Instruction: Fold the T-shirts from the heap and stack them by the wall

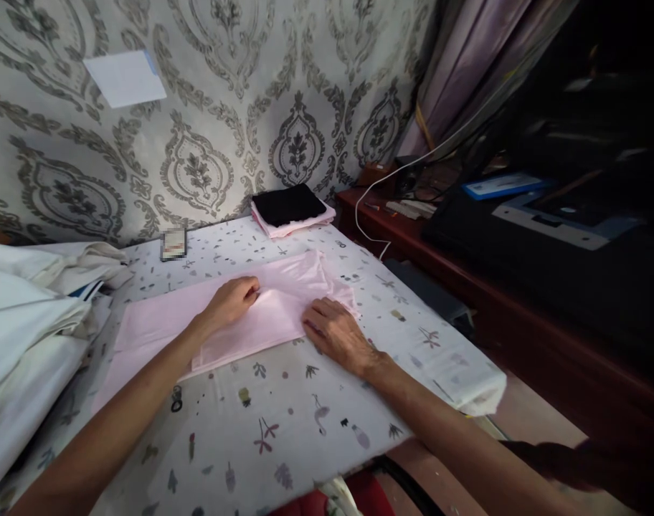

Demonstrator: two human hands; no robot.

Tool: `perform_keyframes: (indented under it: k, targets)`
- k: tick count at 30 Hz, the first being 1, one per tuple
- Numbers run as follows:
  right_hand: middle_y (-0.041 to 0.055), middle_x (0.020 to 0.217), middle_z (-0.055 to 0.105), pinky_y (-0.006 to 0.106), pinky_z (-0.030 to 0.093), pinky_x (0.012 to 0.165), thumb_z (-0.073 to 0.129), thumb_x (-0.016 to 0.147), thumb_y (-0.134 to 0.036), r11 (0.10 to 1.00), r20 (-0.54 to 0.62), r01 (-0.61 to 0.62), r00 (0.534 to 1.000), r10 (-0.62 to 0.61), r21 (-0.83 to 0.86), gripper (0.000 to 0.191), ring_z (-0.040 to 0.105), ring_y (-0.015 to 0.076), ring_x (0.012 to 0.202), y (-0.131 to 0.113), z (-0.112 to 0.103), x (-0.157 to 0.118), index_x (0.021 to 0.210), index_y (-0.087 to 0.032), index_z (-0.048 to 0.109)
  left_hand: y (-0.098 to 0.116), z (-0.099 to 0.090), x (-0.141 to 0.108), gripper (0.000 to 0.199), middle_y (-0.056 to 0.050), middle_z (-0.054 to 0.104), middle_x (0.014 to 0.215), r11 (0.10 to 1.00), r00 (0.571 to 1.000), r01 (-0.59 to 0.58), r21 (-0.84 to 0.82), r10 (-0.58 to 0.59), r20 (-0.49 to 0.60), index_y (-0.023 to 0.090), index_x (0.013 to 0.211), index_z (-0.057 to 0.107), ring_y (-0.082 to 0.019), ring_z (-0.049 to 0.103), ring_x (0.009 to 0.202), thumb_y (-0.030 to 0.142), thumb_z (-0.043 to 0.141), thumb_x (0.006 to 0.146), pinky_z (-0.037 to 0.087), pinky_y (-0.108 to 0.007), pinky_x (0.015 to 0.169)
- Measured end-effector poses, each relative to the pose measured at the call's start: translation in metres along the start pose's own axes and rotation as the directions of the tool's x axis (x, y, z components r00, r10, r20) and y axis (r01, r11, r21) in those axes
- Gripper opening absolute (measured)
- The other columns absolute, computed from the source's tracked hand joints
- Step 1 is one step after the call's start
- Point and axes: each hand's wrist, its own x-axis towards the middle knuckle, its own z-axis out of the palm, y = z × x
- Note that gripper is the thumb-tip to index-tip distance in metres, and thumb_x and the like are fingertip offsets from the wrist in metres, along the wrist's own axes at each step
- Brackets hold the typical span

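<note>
Cloth [276, 322] on patterned cover [284, 408], pink, partly folded: gripping top layer in left hand [233, 299], touching near edge with right hand [335, 333], impossible to tell if pinching; showing rumples at right end, with 1 folded pile [289, 208] farther back, loose white fabric [26, 308] at left.

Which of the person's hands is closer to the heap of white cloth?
Left. The left hand is on the middle of the pink cloth, right of the heap of white cloth; the right hand is farther right, at the cloth's near edge.
</note>
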Motion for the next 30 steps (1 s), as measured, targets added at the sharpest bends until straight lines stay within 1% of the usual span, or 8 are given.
perform_keyframes:
  k: [3,8,12,15,20,23,26,30]
  targets:
    - [0.0078,0.093,0.065,0.034,0.042,0.081,0.056,0.094,-0.017,0.999,-0.005,-0.014,1.0,0.014,0.033,0.011,0.055,0.0215,0.088,0.001,0.001,0.0,0.088,-0.019,0.064,-0.008,-0.005,0.007,0.013,0.003,0.052,0.067,0.987,0.992,0.089,-0.134,-0.1,-0.078,0.022,0.074,0.05,-0.016,0.048,0.066,0.032,0.05,0.083,0.036,-0.027,0.065]
    - [0.0071,0.091,0.064,0.033,0.043,0.08,0.056,0.094,-0.016,0.998,-0.011,-0.026,1.0,0.026,0.053,0.012,0.054,0.021,0.087,0.002,0.002,0.0,0.085,-0.019,0.063,-0.012,-0.013,0.016,0.012,0.004,0.052,0.065,0.95,0.975,0.21,-0.231,-0.22,-0.02,0.021,0.078,0.055,-0.016,0.049,0.065,0.033,0.055,0.079,0.038,-0.028,0.064]
    - [0.0078,0.093,0.064,0.034,0.043,0.081,0.055,0.096,-0.018,0.999,-0.022,-0.013,1.0,0.014,0.044,0.013,0.054,0.0216,0.088,0.002,0.001,-0.001,0.087,-0.019,0.064,-0.01,-0.009,0.017,0.022,0.004,0.054,0.065,0.93,0.978,0.201,-0.308,-0.209,0.007,0.022,0.09,0.062,-0.014,0.049,0.06,0.038,0.06,0.076,0.038,-0.027,0.061]
    - [0.0082,0.094,0.064,0.034,0.043,0.082,0.054,0.096,-0.019,0.999,-0.032,-0.015,0.999,0.017,0.047,0.013,0.054,0.0213,0.088,0.001,0.001,-0.001,0.088,-0.019,0.064,-0.012,-0.002,0.022,0.024,0.003,0.058,0.066,0.896,0.979,0.181,-0.406,-0.202,-0.008,0.02,0.088,0.066,-0.014,0.051,0.059,0.038,0.063,0.071,0.039,-0.027,0.062]
    - [0.0078,0.094,0.063,0.034,0.043,0.083,0.055,0.095,-0.018,0.998,-0.039,-0.028,0.999,0.03,0.057,0.012,0.054,0.021,0.089,0.001,0.0,-0.002,0.088,-0.019,0.064,-0.018,0.003,0.031,0.018,-0.005,0.073,0.079,0.882,0.963,0.21,-0.423,-0.261,-0.066,0.018,0.077,0.072,-0.021,0.063,0.078,0.029,0.061,0.068,0.045,-0.03,0.073]
    - [0.0078,0.094,0.064,0.034,0.043,0.084,0.054,0.096,-0.019,0.998,-0.032,-0.032,0.999,0.034,0.051,0.014,0.054,0.021,0.089,0.001,0.001,-0.002,0.088,-0.019,0.064,-0.018,-0.005,0.03,0.022,-0.006,0.075,0.085,0.905,0.98,0.185,-0.382,-0.198,0.007,0.019,0.083,0.076,-0.021,0.063,0.08,0.03,0.06,0.072,0.046,-0.031,0.075]
    - [0.0081,0.095,0.064,0.034,0.043,0.084,0.054,0.097,-0.02,0.998,-0.018,-0.033,0.999,0.034,0.045,0.013,0.055,0.0211,0.089,0.001,0.001,-0.002,0.089,-0.019,0.064,-0.02,-0.014,0.028,0.027,-0.005,0.074,0.088,0.888,0.988,0.153,-0.434,-0.131,0.08,0.02,0.091,0.077,-0.018,0.06,0.073,0.03,0.06,0.074,0.044,-0.028,0.068]
    - [0.0081,0.096,0.064,0.034,0.044,0.084,0.054,0.097,-0.02,0.998,-0.019,-0.034,0.999,0.035,0.044,0.013,0.055,0.0211,0.09,0.001,0.001,-0.002,0.089,-0.019,0.065,-0.023,-0.019,0.029,0.026,-0.005,0.073,0.089,0.844,0.979,0.203,-0.497,-0.162,0.126,0.019,0.089,0.077,-0.015,0.057,0.067,0.03,0.059,0.072,0.043,-0.027,0.064]
